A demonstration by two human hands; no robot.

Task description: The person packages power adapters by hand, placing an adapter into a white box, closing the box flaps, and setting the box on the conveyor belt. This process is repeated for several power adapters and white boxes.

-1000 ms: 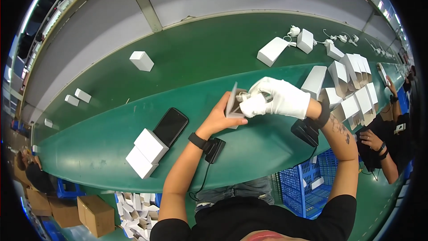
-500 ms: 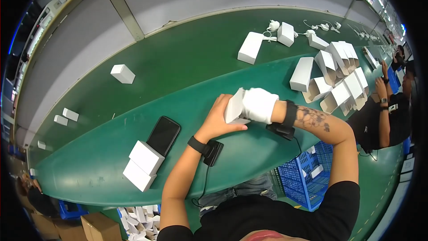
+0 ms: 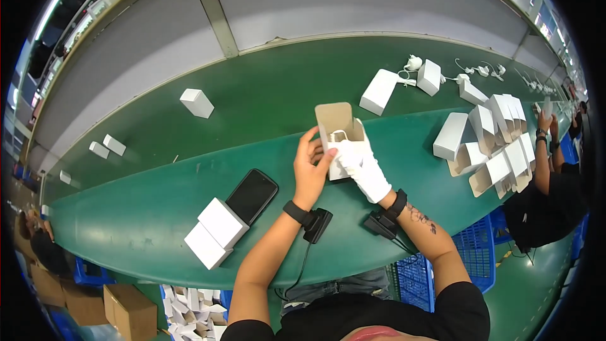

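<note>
**One Open Box [image 3: 334,117] Between a Bare Left Hand [image 3: 309,173] and a Gloved Right Hand [image 3: 365,170]**

The open box is held up over the green work surface [image 3: 139,227], in front of the person's torso, its flap raised and its tan inner face showing. A white cord loop [image 3: 339,131] shows at its mouth.

The left hand is closed around the box's left side, thumb across the front. The right hand, in a white glove, lies against the front and right side; its fingers blend with the white card, so how far they are bent, or whether they pinch anything, cannot be told. A black strap with a small dark device sits at each wrist.

Left of the hands, a black phone [image 3: 252,197] lies beside two closed white boxes [image 3: 223,223], which touch one another. To the right, a cluster of open-ended cartons [image 3: 502,164] stands near a longer white box [image 3: 450,136]. Beyond, white plugs with cords [image 3: 413,63] lie among more boxes.

A blue crate [image 3: 476,249] stands below the surface's near edge at right; at lower left, a heap of white cartons [image 3: 192,309] lies near brown cardboard boxes [image 3: 130,311]. A co-worker in dark clothing [image 3: 546,199] is at the far right.
</note>
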